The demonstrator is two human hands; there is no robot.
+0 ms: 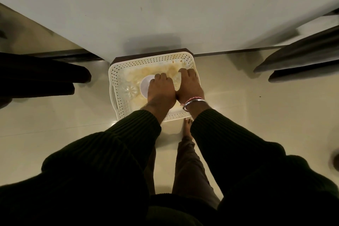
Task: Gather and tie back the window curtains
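Pale wall (165,5) filled the upper part of the view, meeting a glossy tiled floor (247,97) along a dark skirting strip. Landmark: white perforated basket (117,71), which sat on the floor against the foot of the wall, on or just in front of a dark brown base whose edge showed behind its far rim. Dark curtain folds (36,79) hung well to the left of the basket; a second dark curtain (302,57) hung well to its right, both apart from the basket and from the hands. Person stood just before the basket, arms in dark ribbed sleeves (229,143) reaching down into it; a bare foot (188,126) showed just at the basket's near rim. Left hand (160,91) was inside the basket, fingers curled downward over the edge of a round white disc-like thing (145,86); could not tell whether it gripped the disc or merely rested on it. Right hand (189,86) lay beside the left, the two touching at the heel, fingers bent down into crumpled yellowish stuff (156,71) toward the basket's far side; grip not readable. Bracelets (192,102) sat at the right wrist. A clear ribbed plastic piece (130,90) lay in the basket left of the disc.
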